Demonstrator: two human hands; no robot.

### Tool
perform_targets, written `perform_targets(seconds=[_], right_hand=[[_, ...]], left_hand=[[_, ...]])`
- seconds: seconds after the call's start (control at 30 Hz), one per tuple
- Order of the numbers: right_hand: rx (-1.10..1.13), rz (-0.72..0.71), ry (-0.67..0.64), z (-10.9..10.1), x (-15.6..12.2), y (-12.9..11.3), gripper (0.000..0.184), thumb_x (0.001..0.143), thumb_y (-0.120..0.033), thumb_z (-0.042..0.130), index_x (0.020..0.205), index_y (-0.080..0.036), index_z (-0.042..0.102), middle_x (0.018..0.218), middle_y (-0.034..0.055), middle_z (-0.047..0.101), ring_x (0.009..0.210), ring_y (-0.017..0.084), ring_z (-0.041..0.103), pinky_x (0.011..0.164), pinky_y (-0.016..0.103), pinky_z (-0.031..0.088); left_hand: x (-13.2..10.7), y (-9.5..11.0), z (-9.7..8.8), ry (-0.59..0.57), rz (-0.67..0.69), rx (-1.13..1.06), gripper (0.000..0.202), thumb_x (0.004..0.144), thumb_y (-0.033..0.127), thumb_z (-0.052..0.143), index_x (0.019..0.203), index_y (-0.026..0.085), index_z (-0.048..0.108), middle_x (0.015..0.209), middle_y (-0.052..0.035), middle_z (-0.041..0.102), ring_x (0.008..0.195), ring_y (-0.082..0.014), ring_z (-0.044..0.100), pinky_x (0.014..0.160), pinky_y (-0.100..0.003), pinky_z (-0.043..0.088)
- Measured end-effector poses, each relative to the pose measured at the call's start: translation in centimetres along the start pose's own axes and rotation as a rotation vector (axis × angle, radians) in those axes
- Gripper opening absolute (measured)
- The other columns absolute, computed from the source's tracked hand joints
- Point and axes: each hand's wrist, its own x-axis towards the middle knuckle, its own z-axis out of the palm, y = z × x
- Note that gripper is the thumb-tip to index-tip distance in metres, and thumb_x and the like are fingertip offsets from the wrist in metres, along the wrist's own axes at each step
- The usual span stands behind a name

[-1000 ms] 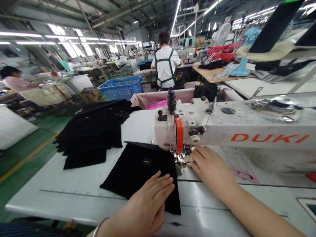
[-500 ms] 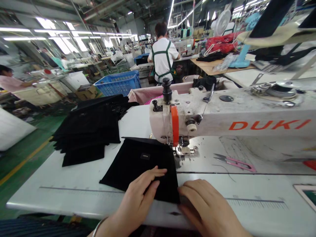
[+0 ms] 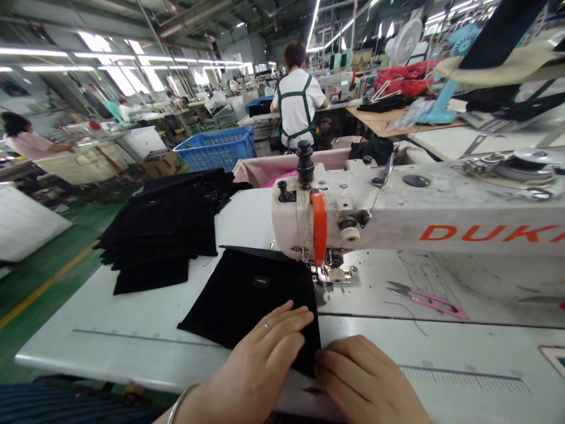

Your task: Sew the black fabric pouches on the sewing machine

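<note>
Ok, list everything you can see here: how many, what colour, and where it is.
black fabric piece: one, black with a small label, flat on the table left of the needle
fabric stack: one pile, black, far left of the table
sewing machine: one, off-white with orange lettering, across the right side
thread snips: one, pink, on the machine bed
table: one, white
crate: one, blue, beyond the table
co-worker: one, white shirt, back turned, ahead
left hand: flat on the fabric piece's near edge
right hand: at the fabric piece's near right corner
</note>
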Motion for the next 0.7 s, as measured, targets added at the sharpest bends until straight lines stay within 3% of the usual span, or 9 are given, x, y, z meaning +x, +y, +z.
perform_targets(seconds=[0.07, 0.13, 0.23, 0.37, 0.5, 0.7], right_hand=[[-0.016, 0.015, 0.012, 0.3, -0.2, 0.0, 0.034, 0.102, -0.017, 0.038, 0.086, -0.018, 0.068, 0.087, 0.0012, 0.073, 0.083, 0.015, 0.064, 0.076, 0.027, 0.051], [-0.024, 0.019, 0.021, 0.5, -0.2, 0.0, 0.035, 0.102, -0.017, 0.038, 0.085, -0.019, 0.067, 0.085, 0.0005, 0.072, 0.084, 0.015, 0.064, 0.079, 0.027, 0.051], [-0.021, 0.019, 0.018, 0.4, -0.1, 0.0, 0.035, 0.101, -0.015, 0.039, 0.078, -0.018, 0.065, 0.081, 0.001, 0.071, 0.081, 0.014, 0.064, 0.077, 0.026, 0.052], [-0.003, 0.011, -0.012, 0.4, -0.2, 0.1, 0.034, 0.101, -0.014, 0.04, 0.078, -0.018, 0.066, 0.08, 0.0019, 0.071, 0.08, 0.014, 0.065, 0.075, 0.026, 0.053], [-0.006, -0.011, -0.009, 0.5, -0.2, 0.2, 0.032, 0.101, -0.015, 0.041, 0.084, -0.018, 0.067, 0.082, 0.0013, 0.072, 0.083, 0.014, 0.065, 0.078, 0.026, 0.053], [-0.02, -0.004, -0.022, 0.9, 0.1, 1.0, 0.032, 0.101, -0.014, 0.04, 0.088, -0.019, 0.069, 0.086, 0.0015, 0.073, 0.084, 0.014, 0.066, 0.079, 0.027, 0.053]], left_hand=[[0.4, 0.3, 0.1, -0.112, 0.035, 0.051, 0.028, 0.091, 0.002, 0.038, 0.114, 0.006, 0.053, 0.138, -0.0176, 0.052, 0.137, -0.0246, 0.04, 0.119, -0.046, 0.029], [0.7, 0.6, 0.2, -0.152, 0.036, 0.077, 0.027, 0.091, 0.005, 0.04, 0.113, 0.006, 0.056, 0.137, -0.0167, 0.054, 0.134, -0.0254, 0.044, 0.119, -0.044, 0.031], [1.1, 0.7, 0.4, -0.158, 0.006, 0.121, 0.031, 0.092, 0.011, 0.043, 0.121, 0.006, 0.055, 0.138, -0.0154, 0.053, 0.134, -0.0264, 0.044, 0.117, -0.042, 0.034], [1.1, 0.4, 0.7, -0.185, -0.011, 0.202, 0.046, 0.094, 0.018, 0.047, 0.139, 0.007, 0.043, 0.148, -0.0159, 0.043, 0.14, -0.0302, 0.035, 0.118, -0.045, 0.033], [1.0, 0.0, 0.7, -0.227, 0.006, 0.221, 0.045, 0.096, 0.019, 0.044, 0.139, 0.008, 0.044, 0.149, -0.0146, 0.042, 0.139, -0.0279, 0.037, 0.118, -0.043, 0.031], [1.6, -0.9, 0.8, -0.18, -0.015, 0.221, 0.041, 0.096, 0.017, 0.043, 0.136, 0.009, 0.048, 0.146, -0.0145, 0.045, 0.136, -0.0266, 0.04, 0.118, -0.042, 0.032]])
